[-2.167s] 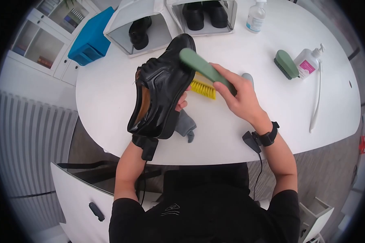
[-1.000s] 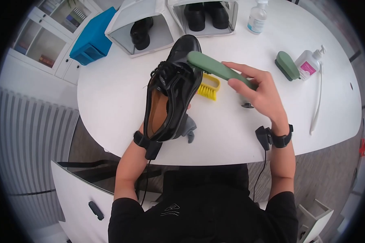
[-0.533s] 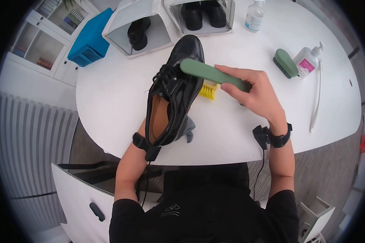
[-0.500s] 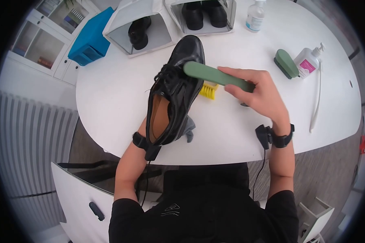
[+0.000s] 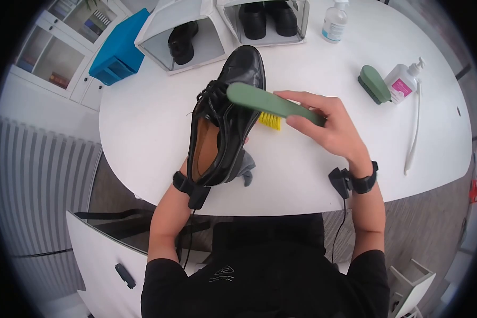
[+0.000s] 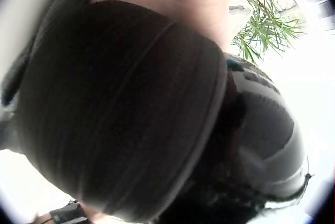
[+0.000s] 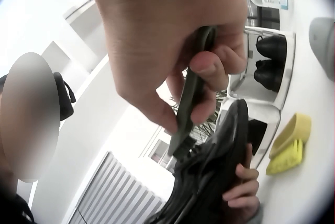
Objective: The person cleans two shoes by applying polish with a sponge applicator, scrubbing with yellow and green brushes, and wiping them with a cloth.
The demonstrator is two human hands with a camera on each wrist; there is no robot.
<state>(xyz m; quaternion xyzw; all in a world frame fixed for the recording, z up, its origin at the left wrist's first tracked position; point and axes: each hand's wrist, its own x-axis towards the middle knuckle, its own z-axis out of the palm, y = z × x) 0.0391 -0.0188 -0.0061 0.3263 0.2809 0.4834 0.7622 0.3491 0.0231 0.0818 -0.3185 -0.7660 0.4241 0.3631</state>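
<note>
My left hand (image 7: 243, 190) holds a black lace-up dress shoe (image 5: 245, 64) from below, above the table, toe pointing away from me. Its fingers curl against the sole side in the right wrist view; the shoe hides most of the hand from above. In my right hand (image 5: 331, 124) is a green long-handled shoe brush (image 5: 259, 99), pinched between thumb and fingers. The brush head lies over the shoe's upper beside the laces (image 5: 212, 98), bristles facing down. Behind the brush, a yellow-bristled brush (image 5: 270, 122) lies on the table. A grey cloth (image 5: 246, 170) is partly covered by the shoe.
At the back of the white table (image 5: 143, 143) stand two shoe boxes (image 5: 217, 47) with black shoes inside, and a clear bottle (image 5: 335, 24). To the right are another green brush (image 5: 375, 84), a pump bottle (image 5: 403, 84) and a long white stick (image 5: 414, 132). A blue box (image 5: 119, 50) sits back left.
Since the earliest frame the shoe has rolled so its opening faces up more. The green brush has shifted from near the toe toward the laces, with small back-and-forth shifts.
</note>
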